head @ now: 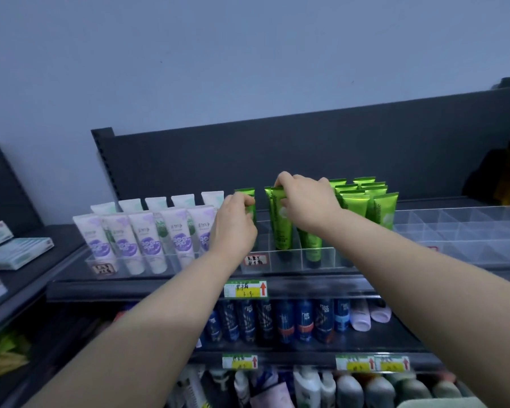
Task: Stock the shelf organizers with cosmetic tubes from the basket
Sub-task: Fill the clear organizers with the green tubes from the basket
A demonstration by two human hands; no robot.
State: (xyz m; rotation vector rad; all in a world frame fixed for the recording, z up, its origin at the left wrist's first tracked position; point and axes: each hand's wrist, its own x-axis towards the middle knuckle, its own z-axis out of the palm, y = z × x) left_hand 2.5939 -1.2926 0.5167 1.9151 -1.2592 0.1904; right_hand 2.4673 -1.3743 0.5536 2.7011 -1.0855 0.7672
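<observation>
We're at the top shelf (306,285), both hands over the clear organizer (321,257) along its front edge. Our left hand (234,223) grips 1 green tube (246,193), upright by the organizer's left end. Our right hand (308,206) pinches the crimped top of a second green tube (282,228), standing in a slot just beside it. More green tubes (362,192) crowd the back, and purple-white tubes (150,240) fill the shelf's left end.

Gripping one green tube (245,192) with left hand (233,228), pinching second green tube (281,228) at crimp with right hand (306,201), in clear organizer (321,259).
</observation>
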